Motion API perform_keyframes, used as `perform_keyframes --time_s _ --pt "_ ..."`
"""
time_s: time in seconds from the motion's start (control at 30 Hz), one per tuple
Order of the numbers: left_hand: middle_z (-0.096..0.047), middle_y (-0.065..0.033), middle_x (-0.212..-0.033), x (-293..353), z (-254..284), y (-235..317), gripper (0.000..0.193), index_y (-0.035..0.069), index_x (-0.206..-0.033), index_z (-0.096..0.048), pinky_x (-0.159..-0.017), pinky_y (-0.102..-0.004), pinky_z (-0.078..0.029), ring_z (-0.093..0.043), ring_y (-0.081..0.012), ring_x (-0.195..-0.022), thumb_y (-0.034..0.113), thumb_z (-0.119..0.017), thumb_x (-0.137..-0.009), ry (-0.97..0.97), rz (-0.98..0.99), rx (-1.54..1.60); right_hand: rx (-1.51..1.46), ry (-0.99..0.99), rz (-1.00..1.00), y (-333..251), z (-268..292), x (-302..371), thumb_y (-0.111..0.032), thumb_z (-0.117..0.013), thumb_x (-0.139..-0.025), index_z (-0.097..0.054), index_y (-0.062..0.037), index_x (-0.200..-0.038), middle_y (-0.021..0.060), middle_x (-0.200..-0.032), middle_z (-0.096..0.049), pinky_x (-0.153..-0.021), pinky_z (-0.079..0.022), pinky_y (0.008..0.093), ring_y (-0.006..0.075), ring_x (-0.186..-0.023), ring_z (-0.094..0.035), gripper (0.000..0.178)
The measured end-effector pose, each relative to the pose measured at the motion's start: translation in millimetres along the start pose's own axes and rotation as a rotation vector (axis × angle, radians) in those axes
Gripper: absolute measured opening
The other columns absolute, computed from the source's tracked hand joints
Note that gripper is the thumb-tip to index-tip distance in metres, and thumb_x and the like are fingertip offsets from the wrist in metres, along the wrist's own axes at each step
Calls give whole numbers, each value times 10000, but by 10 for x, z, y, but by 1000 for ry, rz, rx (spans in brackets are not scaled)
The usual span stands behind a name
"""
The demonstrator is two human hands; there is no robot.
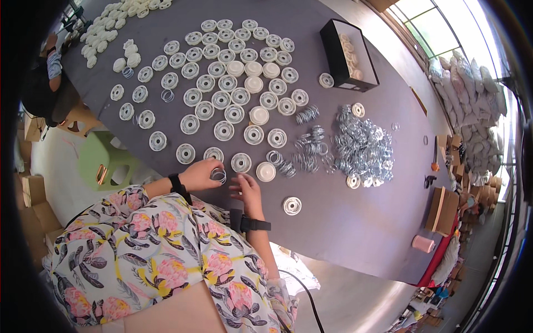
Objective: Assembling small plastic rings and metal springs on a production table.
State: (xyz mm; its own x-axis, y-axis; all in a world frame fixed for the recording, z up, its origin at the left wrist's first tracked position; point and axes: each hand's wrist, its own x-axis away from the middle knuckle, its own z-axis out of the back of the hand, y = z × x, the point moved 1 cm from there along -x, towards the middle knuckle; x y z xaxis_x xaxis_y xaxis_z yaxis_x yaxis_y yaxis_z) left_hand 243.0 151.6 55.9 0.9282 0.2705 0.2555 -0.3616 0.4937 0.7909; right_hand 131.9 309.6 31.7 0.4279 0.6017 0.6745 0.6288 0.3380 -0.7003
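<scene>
My left hand (197, 175) is closed on a metal coil spring (220, 176) at the table's near edge. Just beyond its fingers lies a white round plastic cap (213, 155), partly covered by the hand. My right hand (249, 195) is beside it, fingers apart and nothing seen in them, close below another white ringed cap (241, 163). A cap with its smooth face up (266, 171) lies to the right of that hand. Several more such caps spread in loose rows across the grey table (327, 222).
A large heap of coil springs (363, 147) lies right of centre, with smaller clusters (307, 115) beside it. A black box (350, 55) holds cream-coloured pieces. White pieces (108, 25) are piled far left. A pink spool (423, 244) stands at the right edge; a green stool (105, 161) stands left.
</scene>
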Motion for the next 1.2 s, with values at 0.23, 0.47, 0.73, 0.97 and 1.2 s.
perform_keyframes --time_s 0.23,0.47,0.73,0.97,1.2 --pt "-503 -118 -958 55 -447 76 431 78 -1033 -521 -755 -404 -448 -533 -308 -909 203 -698 -661 -125 57 -285 -200 287 27 332 767 355 -256 -531 -883 -554 -58 -1090 73 -886 -640 -489 -454 208 104 -620 -587 288" --pt "-449 -129 -1075 90 -795 27 533 80 -1150 -436 -808 -418 -435 -505 -340 -982 91 -667 -669 26 4 -254 -233 462 25 790 1374 610 -256 -562 -862 -563 -66 -1060 82 -871 -638 -471 -439 215 112 -599 -578 274" --pt "-416 -161 -1199 238 -934 -16 649 64 -1227 -407 -878 -399 -427 -479 -360 -1062 132 -688 -646 184 17 -203 -659 478 10 1208 1871 386 -275 -552 -856 -450 -70 -1184 138 -1031 -572 -640 -505 324 225 -815 -609 399" --pt "-449 -155 -1145 316 -1038 -45 638 79 -1236 -413 -863 -396 -423 -483 -348 -1042 133 -686 -661 198 58 -187 -592 381 57 1013 1890 65 -283 -514 -866 -409 -80 -1179 147 -1099 -554 -721 -500 394 288 -925 -585 387" --pt "-472 -137 -1066 190 -1064 25 520 55 -1152 -469 -794 -395 -439 -524 -338 -929 145 -682 -686 234 120 -197 -410 327 178 519 1831 -64 -257 -508 -879 -407 -66 -1235 122 -1032 -587 -643 -506 355 229 -791 -605 416"
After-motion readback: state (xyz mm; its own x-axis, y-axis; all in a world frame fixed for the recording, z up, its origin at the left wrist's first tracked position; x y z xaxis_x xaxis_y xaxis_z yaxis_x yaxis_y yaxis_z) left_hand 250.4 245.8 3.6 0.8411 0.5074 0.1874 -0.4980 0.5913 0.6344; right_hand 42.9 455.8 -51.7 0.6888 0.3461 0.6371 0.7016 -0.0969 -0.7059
